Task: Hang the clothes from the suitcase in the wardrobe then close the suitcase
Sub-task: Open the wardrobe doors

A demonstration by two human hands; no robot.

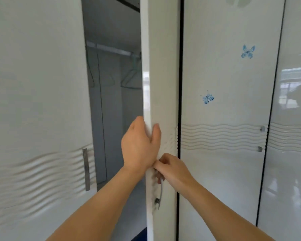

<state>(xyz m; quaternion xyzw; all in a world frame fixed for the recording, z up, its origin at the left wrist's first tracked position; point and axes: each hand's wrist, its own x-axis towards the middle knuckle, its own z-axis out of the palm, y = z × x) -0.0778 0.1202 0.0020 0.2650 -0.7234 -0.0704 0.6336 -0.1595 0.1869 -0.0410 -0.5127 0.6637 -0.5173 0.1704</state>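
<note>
Wardrobe (42,84) door (161,66) ajar, both hands gripping.

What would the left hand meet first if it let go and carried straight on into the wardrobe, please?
Probably the empty hangers on the rail; the left hand now grips the open door's edge. Depth is unclear.

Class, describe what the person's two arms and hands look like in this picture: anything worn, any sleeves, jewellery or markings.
Both forearms are bare right down to the bottom edge of the picture, with no sleeves in view. The left hand and the right hand wear no gloves, and no watch, bracelet or ring shows. No markings are visible on either arm.
</note>
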